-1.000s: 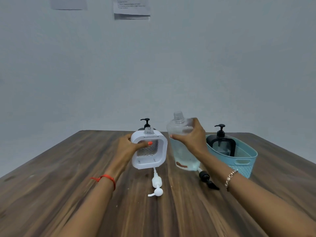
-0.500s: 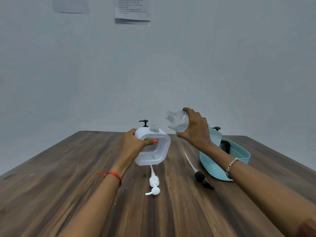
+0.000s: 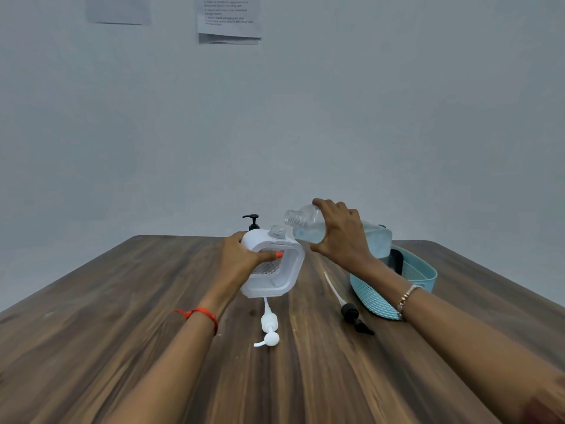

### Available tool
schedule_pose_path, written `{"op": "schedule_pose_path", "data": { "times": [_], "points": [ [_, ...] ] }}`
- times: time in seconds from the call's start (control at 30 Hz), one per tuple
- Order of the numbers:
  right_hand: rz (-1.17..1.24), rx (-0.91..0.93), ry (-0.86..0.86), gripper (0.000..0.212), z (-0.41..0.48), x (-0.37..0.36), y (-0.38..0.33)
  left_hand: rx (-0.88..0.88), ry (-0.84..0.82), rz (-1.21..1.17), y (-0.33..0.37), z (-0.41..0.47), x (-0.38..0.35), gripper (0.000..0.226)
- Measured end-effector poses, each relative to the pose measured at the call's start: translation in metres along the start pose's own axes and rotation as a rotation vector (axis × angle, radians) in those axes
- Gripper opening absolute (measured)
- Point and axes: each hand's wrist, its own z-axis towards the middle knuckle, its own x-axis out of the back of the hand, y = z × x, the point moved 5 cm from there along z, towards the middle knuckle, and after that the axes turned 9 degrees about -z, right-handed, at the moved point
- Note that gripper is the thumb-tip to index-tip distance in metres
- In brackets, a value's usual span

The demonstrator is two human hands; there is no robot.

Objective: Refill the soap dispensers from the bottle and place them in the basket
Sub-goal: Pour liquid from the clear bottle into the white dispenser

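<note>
Dispenser: the white, rounded-square plastic soap dispenser (image 3: 287,270) is sitting in the left hand (image 3: 244,258). It is tilting, with its uncapped clear neck pointing up and to the right. I cannot tell whether its lower edge is touching the brown wood-grain worktop (image 3: 122,332).
Bottle: the clear plastic refill bottle (image 3: 305,228), holding pale bluish liquid, is lying almost on its side in the right hand (image 3: 342,237). Its open mouth is facing left, just above the dispenser's neck and not touching it.
Left hand: it is gripping the dispenser's upper left side, with the thumb lying across the front window.
Right hand: it is clamping the bottle's body from above, fingers curling over the top and thumb underneath.
Pumps: 1 white pump head (image 3: 269,328) is lying on the worktop just in front of the dispenser. 1 black pump head (image 3: 351,313) with a white tube is lying between the dispenser and the basket.
Basket: the light-blue woven plastic basket (image 3: 419,275) is sitting at the right, behind the right forearm. A black dispenser (image 3: 397,261) is showing partly inside it.
</note>
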Motion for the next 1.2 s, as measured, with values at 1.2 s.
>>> {"op": "schedule_pose_path", "data": {
  "times": [1.2],
  "points": [
    [-0.161,0.160,0.061,0.077,-0.008,-0.002,0.000,0.004,-0.005,0.050,-0.013,-0.002,-0.005,0.050]
  ]
}}
